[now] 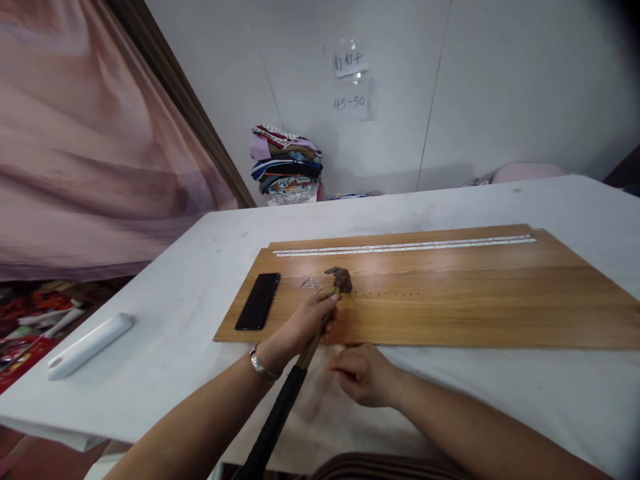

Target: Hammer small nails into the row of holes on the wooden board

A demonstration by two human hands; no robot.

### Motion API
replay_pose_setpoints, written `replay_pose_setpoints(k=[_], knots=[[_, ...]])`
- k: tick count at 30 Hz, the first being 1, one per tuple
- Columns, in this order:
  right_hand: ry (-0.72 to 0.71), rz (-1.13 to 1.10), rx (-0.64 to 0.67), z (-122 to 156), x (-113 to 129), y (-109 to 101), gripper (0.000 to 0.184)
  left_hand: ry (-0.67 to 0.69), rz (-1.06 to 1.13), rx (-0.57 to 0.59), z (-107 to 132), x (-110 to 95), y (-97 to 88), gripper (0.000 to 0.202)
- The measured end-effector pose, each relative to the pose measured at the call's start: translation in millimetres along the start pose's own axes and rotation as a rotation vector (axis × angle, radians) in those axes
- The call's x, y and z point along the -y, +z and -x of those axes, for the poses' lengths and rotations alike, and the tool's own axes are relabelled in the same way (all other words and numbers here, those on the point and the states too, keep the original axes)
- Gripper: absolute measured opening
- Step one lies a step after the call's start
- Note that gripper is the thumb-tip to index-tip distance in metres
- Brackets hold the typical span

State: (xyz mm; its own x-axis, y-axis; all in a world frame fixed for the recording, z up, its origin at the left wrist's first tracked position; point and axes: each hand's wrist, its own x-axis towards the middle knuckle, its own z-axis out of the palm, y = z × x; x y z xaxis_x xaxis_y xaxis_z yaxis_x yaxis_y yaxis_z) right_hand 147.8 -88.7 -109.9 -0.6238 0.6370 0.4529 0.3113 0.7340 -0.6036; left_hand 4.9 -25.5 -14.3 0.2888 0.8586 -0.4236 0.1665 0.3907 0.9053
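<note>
The left hand (306, 325) is closed around the wooden shaft of a hammer (320, 330) with a rusty brown metal head and a black grip. The hold sits high on the shaft, just below the head. A silver bracelet (261, 365) is on the left wrist. The hammer head rests over the long light-brown wooden board (450, 307), at the left end of a row of small dark dots (390, 293) that runs across the board.

The right hand (364, 375) lies on the white table (165, 300), touching the near edge of the board, just right of the hammer shaft. Its fingers are curled inward; whether they enclose anything cannot be determined.

A small heap of loose silver nails (311, 285) lies on the board just left of the hammer head. A flat black phone (258, 301) lies further left, near the board's left end. A narrow silver strip (400, 245) runs along the far edge of the board.

A white oblong plastic object (90, 345) lies on the table, well apart to the left. Behind the table, a stack of folded coloured fabrics (287, 167) stands against the white wall, below two paper notes (353, 83). A pink curtain (75, 133) hangs at the left.
</note>
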Motion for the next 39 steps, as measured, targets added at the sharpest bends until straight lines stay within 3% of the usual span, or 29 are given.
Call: replay_pose_setpoints(k=[6,12,17,24,39], knots=[[-0.045,0.017,-0.152,-1,2,-7,0.022,-0.021,0.017,0.015,-4,-1,1.0,0.026],[0.011,0.141,-0.306,-9,-2,-24,0.019,-0.045,0.043,0.009,-1,-10,1.2,0.027],[0.106,0.107,-0.342,-12,-14,-26,0.02,-0.059,0.023,0.014,-1,-12,2.6,0.028],[0.171,0.126,-0.302,-6,-21,-15,0.023,-0.047,-0.007,-0.014,-7,-5,0.4,0.031],[0.158,0.152,-0.255,-9,-15,-20,0.022,-0.072,0.021,-0.02,-4,-12,3.7,0.027]])
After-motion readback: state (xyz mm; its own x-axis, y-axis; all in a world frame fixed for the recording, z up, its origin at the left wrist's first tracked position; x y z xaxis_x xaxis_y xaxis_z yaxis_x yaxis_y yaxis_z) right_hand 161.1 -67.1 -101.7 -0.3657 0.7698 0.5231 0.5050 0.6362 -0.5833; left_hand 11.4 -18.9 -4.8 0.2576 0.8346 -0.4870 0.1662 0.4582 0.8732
